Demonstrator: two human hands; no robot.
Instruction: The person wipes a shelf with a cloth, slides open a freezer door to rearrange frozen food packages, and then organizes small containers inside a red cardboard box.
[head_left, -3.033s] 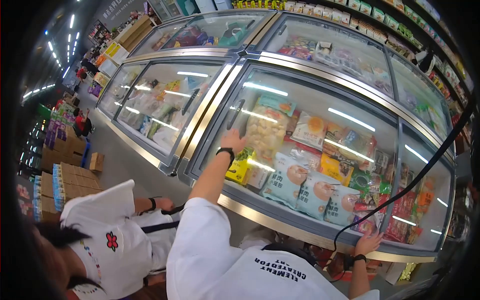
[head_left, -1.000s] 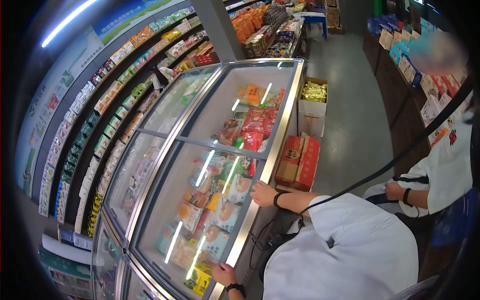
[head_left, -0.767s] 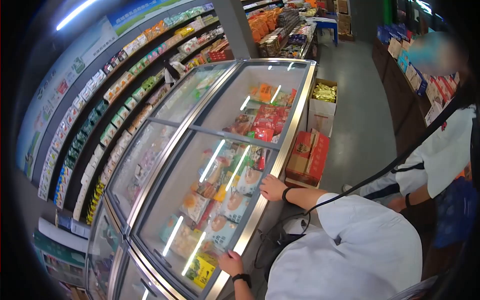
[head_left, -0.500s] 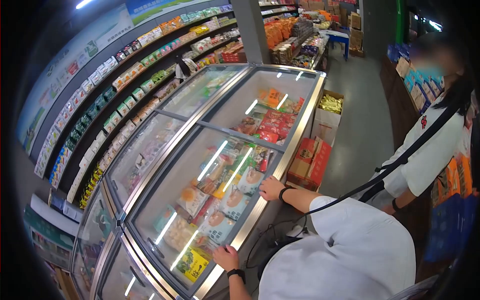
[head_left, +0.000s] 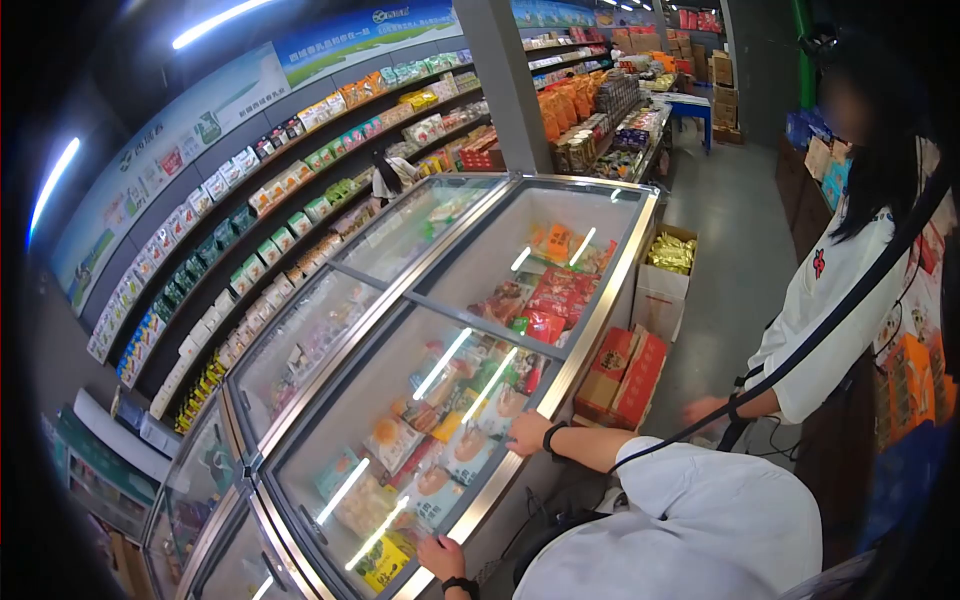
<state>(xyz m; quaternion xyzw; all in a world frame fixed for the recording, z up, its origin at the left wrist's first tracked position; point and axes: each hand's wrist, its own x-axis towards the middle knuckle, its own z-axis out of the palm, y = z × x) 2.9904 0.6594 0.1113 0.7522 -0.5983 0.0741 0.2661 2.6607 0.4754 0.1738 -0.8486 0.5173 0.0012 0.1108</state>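
My left hand (head_left: 440,557) rests on the metal rim of a glass-topped chest freezer (head_left: 487,493), near its lower corner. Its fingers are apart, next to a yellow package (head_left: 383,562) under the glass. Farther along the same rim lies my right hand (head_left: 527,433), fingers loosely bent over the edge and nothing seen in it. Both wrists wear dark bands. Beneath the sliding glass lid (head_left: 350,395) are several frozen food bags, among them a pale blue-and-white bag (head_left: 465,458). The lid looks closed.
On my right stands a person in a white shirt (head_left: 800,330); a black strap (head_left: 790,385) crosses the view. Beside the freezer are a red carton (head_left: 622,377) and a box of gold packets (head_left: 672,253). Stocked shelves (head_left: 290,195) and a grey pillar (head_left: 508,95) stand behind.
My view has tilted upward, so more of the ceiling lights and wall signs shows. Both hands stay on the freezer rim. The person on the right has shifted their head and arm.
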